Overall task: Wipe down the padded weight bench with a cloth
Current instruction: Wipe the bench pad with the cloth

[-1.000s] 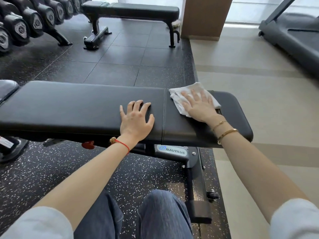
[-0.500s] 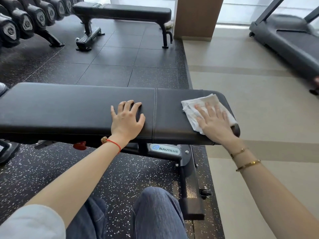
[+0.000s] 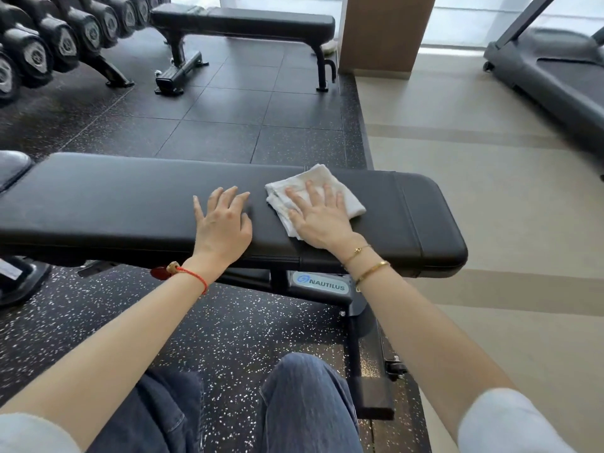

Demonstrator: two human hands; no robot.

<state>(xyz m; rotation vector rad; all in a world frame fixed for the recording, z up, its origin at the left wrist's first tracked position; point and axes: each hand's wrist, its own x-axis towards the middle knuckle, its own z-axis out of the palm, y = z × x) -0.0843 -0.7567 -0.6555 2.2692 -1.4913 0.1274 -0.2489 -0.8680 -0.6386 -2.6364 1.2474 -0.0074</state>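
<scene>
Cloth [image 3: 313,196] lies flat on the weight bench [image 3: 130,204] pad, pinned under the right hand [image 3: 318,212], fingers straight. Left hand [image 3: 222,220] rests just beside the cloth, fingers spread, holding nothing. The pad's long axis runs left-right; unwiped length probably extends beyond the left hand.

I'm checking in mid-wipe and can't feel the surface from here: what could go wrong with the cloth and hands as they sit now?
The cloth is folded loosely and pinned only by flat fingers of the right hand, so it may bunch or slip. The left hand rests bare on the bench pad close beside the cloth; a leftward stroke could run into it, and the patch beneath may stay unwiped.
</scene>
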